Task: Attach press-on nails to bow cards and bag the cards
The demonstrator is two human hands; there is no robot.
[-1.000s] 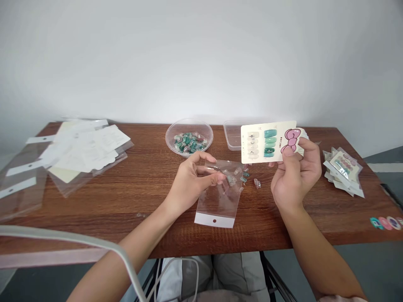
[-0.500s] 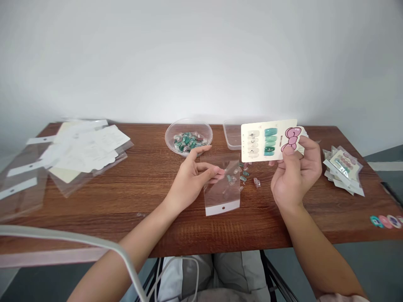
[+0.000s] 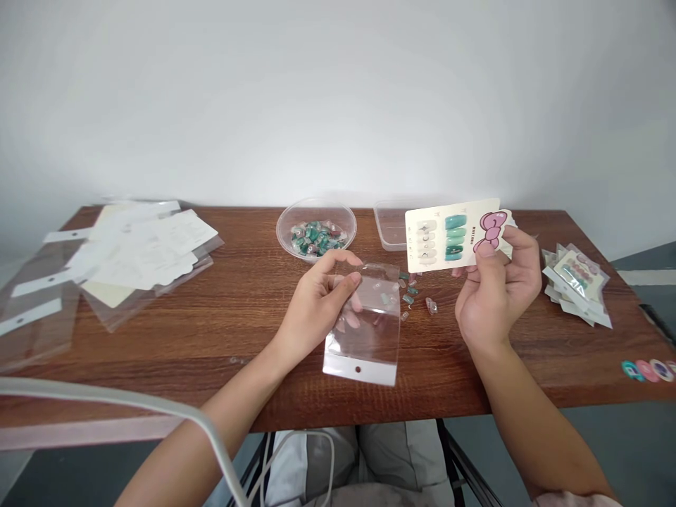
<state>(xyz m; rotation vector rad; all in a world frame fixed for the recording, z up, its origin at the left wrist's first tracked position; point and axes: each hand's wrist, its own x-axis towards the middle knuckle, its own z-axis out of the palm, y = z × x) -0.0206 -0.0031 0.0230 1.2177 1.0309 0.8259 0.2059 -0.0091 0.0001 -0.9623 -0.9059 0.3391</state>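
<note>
Since the earlier frame, the clear plastic bag [image 3: 364, 345] with a white punched header strip has shifted toward the person, and the left hand [image 3: 314, 310] has moved up to its top edge.

Brown wood-grain table [image 3: 448, 366]: carries all items listed here. Far left of the table: a loose pile of clear bags and white printed cards [image 3: 142, 260]. Far right: a stack of filled clear bags with printed nail cards [image 3: 575, 285], with a row of round multicoloured stickers [image 3: 647, 371] near the table's right corner. Centre rear: a round clear plastic bowl [image 3: 317, 205] holding a heap of green and white press-on nails [image 3: 315, 238]. Just right of it: a rectangular clear plastic tub [image 3: 391, 229], partly hidden behind the card.

Right hand: closed in a firm hold on a cream rectangular card [image 3: 454, 236], printed with a pink bow and mounted with green and white press-on nails, raised above the table with the thumb on its face.

Left hand: grasping the bag at its top edge, thumb on the front, fingers visible through the film. The bag's header strip points toward the person.

Loose press-on nails [image 3: 409, 296]: scattered on the table between the bag and the right hand, not touching either hand.
</note>
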